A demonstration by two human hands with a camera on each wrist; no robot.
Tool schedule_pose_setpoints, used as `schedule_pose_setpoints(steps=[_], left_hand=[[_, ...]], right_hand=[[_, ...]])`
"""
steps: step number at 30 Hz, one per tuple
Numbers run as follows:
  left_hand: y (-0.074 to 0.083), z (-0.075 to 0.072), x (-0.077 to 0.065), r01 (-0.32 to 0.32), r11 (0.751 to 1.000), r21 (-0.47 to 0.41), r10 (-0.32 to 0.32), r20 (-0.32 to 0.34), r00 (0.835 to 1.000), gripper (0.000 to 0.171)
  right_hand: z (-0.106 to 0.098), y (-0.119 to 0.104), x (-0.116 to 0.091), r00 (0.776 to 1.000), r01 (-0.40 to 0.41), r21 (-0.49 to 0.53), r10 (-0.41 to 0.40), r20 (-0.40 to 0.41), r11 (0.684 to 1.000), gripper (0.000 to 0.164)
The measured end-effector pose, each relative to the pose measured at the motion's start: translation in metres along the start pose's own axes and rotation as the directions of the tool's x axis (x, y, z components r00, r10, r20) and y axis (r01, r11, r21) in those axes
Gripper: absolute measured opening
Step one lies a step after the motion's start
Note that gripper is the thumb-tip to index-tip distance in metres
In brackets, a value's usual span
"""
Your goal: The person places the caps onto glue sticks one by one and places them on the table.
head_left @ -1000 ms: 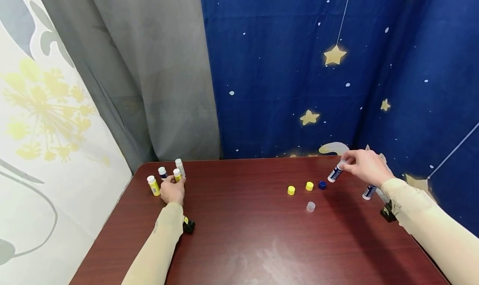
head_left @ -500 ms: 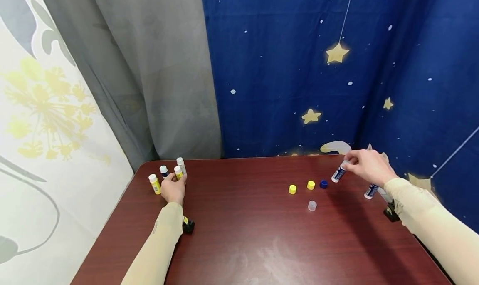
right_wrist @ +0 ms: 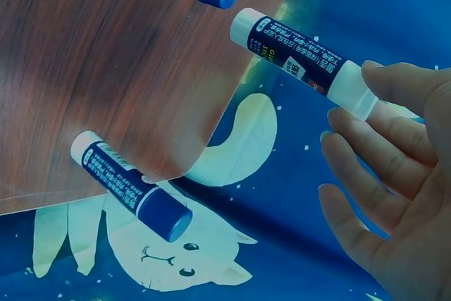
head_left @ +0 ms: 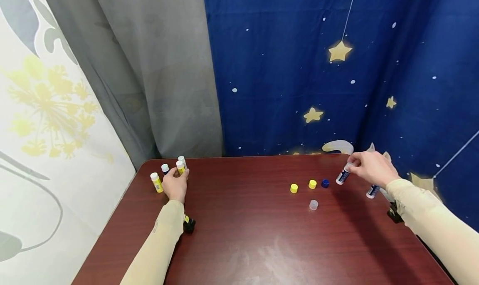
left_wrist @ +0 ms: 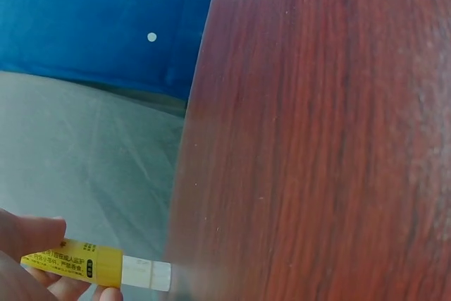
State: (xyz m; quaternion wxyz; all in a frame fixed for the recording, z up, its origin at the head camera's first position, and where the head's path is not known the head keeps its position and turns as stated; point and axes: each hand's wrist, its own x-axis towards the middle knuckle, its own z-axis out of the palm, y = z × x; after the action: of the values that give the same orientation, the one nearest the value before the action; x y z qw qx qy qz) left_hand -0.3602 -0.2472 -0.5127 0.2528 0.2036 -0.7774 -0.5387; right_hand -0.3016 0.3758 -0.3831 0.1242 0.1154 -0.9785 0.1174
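At the table's back left, my left hand (head_left: 175, 187) pinches a yellow glue stick (left_wrist: 77, 260) with a white end, between thumb and fingers. A white glue stick (head_left: 182, 159) stands just behind it, partly hidden. To the left are another yellow glue stick (head_left: 157, 183) and a dark blue one (head_left: 165, 169), the latter half hidden by the hand. At the back right, my right hand (head_left: 372, 167) pinches a dark blue glue stick (right_wrist: 292, 58) by its pale, translucent end, holding it tilted. Another dark blue glue stick (right_wrist: 127, 181), with a blue cap, stands below that hand.
Left of the right hand lie two yellow caps (head_left: 294, 188), a blue cap (head_left: 325, 183) and a translucent cap (head_left: 313, 205). The reddish-brown table (head_left: 243, 218) ends at a grey curtain (head_left: 179, 89) and a blue star-patterned curtain (head_left: 277, 77).
The left hand has raised its yellow glue stick slightly. The right hand has shifted a little to the right and lower with the dark blue glue stick. The head view has tilted slightly.
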Motion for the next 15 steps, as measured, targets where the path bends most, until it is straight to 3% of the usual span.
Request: schedule_pose_setpoints(steps=[15], left_hand=[[0.009,-0.003,-0.001,-0.044,0.999,-0.020,0.044,0.004,0.999,0.043]], right_hand=[[0.006,0.021,-0.005,0.995,-0.062,0.019,0.060,0.074,0.998,0.021]])
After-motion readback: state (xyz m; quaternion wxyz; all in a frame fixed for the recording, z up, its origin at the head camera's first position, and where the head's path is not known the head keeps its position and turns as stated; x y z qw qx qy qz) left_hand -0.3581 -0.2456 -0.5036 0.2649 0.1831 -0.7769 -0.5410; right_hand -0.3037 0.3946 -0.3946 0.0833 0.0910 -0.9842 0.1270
